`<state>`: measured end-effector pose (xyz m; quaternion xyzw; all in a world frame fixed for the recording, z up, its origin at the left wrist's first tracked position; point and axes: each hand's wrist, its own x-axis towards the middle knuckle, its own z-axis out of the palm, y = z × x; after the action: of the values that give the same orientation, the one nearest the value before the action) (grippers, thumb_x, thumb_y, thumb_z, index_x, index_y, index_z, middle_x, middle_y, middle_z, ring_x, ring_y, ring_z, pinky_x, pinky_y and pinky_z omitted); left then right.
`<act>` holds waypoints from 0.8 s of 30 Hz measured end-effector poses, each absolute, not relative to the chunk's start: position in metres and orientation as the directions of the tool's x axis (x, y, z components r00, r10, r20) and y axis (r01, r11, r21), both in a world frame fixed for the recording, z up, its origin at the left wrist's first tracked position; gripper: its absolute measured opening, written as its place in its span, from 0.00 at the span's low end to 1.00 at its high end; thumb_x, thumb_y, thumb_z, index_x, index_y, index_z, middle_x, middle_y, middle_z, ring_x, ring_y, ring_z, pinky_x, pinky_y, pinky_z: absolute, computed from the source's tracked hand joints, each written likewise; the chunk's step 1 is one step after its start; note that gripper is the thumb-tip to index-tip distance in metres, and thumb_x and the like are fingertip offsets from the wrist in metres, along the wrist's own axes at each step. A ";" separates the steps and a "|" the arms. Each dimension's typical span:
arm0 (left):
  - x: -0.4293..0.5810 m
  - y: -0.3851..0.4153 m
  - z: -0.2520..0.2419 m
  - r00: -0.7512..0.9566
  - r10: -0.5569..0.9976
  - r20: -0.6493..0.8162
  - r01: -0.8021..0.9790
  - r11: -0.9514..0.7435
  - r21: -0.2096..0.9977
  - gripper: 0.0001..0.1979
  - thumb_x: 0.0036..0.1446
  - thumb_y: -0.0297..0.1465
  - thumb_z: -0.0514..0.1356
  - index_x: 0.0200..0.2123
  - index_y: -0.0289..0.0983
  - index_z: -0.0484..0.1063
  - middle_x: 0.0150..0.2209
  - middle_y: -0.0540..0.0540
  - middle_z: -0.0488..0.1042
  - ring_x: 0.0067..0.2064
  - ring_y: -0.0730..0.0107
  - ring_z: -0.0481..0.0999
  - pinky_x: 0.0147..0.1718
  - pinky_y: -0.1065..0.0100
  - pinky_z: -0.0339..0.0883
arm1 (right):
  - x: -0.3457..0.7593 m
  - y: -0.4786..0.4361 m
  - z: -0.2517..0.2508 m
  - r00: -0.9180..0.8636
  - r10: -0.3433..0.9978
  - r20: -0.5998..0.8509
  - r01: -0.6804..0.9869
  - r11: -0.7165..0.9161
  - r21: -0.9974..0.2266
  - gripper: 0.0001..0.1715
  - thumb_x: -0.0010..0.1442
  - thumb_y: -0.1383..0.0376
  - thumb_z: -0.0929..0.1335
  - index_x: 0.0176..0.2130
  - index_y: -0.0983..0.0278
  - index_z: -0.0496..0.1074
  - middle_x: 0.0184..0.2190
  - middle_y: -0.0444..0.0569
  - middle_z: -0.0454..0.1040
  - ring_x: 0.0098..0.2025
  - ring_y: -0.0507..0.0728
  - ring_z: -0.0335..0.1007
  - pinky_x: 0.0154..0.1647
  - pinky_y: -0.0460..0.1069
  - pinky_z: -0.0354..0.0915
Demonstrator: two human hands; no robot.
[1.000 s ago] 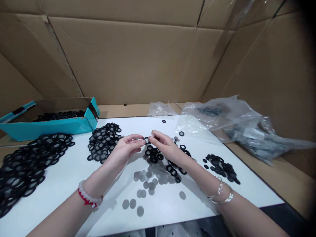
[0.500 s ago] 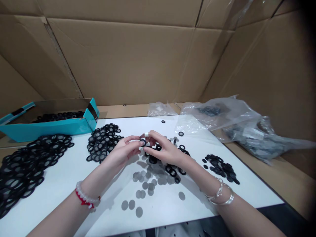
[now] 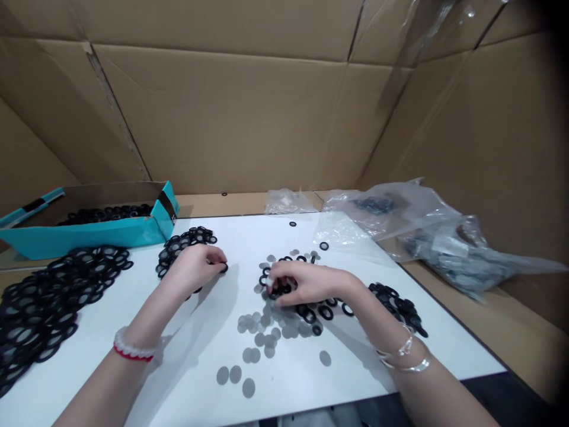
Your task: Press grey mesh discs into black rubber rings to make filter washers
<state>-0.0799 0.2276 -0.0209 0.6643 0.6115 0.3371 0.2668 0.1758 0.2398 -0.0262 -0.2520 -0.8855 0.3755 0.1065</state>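
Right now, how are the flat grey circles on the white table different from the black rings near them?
The grey discs are solid in the middle, but the black rings each have a hole. The discs are pale and look thin, while the rings are dark and look thicker. The discs are spread out, while the rings bunch up nearer the right hand. Both are round and lie on the white table.

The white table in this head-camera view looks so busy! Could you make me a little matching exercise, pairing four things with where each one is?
Things:
1. Left hand
2. Right hand
3. Grey mesh discs
4. Teal cardboard box

Places:
A. Scattered on the white table
B. Holding black rings inside
C. Among loose black rings
D. Over a pile of mesh-filled black rings

Right pairs: 1-D, 2-C, 3-A, 4-B
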 end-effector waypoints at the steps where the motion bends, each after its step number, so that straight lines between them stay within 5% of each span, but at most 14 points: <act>1: -0.084 0.229 -0.024 -0.017 0.983 0.185 0.660 -0.128 0.740 0.03 0.38 0.29 0.66 0.19 0.42 0.75 0.23 0.47 0.74 0.29 0.60 0.70 0.29 0.67 0.59 | 0.178 0.241 -0.027 -0.880 0.475 -0.014 0.349 0.625 -0.698 0.12 0.53 0.62 0.71 0.39 0.61 0.72 0.37 0.47 0.68 0.38 0.55 0.65 0.38 0.49 0.62; 4: -0.077 0.228 -0.033 -0.027 0.948 0.317 0.747 -0.192 0.636 0.06 0.42 0.28 0.63 0.28 0.42 0.78 0.32 0.43 0.75 0.38 0.53 0.71 0.41 0.61 0.61 | 0.179 0.243 -0.034 -0.900 0.435 0.032 0.319 0.706 -0.632 0.16 0.50 0.62 0.74 0.41 0.59 0.74 0.38 0.47 0.68 0.43 0.58 0.65 0.42 0.50 0.62; 10: -0.033 0.209 -0.052 0.418 0.875 0.244 0.717 -0.482 0.503 0.14 0.53 0.29 0.55 0.43 0.43 0.74 0.52 0.41 0.66 0.55 0.51 0.60 0.54 0.50 0.56 | 0.175 0.246 -0.046 -0.897 0.435 0.080 0.291 0.717 -0.634 0.04 0.52 0.64 0.73 0.32 0.61 0.75 0.37 0.47 0.68 0.43 0.57 0.65 0.44 0.50 0.63; 16: -0.022 0.205 -0.055 0.552 0.799 0.238 0.675 -0.596 0.436 0.11 0.56 0.28 0.54 0.40 0.44 0.74 0.51 0.45 0.67 0.57 0.57 0.61 0.61 0.43 0.23 | 0.183 0.246 -0.031 -0.911 0.411 -0.019 0.292 0.613 -0.734 0.05 0.55 0.63 0.70 0.34 0.62 0.73 0.34 0.45 0.70 0.38 0.54 0.67 0.40 0.48 0.64; 24: -0.014 0.201 -0.058 0.446 0.840 0.308 0.663 -0.542 0.517 0.09 0.52 0.31 0.61 0.38 0.46 0.75 0.46 0.47 0.73 0.51 0.57 0.67 0.59 0.44 0.29 | 0.194 0.251 -0.019 -0.837 0.541 -0.084 0.294 0.314 -0.903 0.05 0.58 0.65 0.67 0.36 0.64 0.69 0.34 0.46 0.74 0.35 0.52 0.70 0.37 0.47 0.65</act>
<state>-0.0143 0.2012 -0.0582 0.8347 0.4502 0.2723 0.1627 0.1941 0.2509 -0.0195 -0.2603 -0.8020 0.5246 0.1179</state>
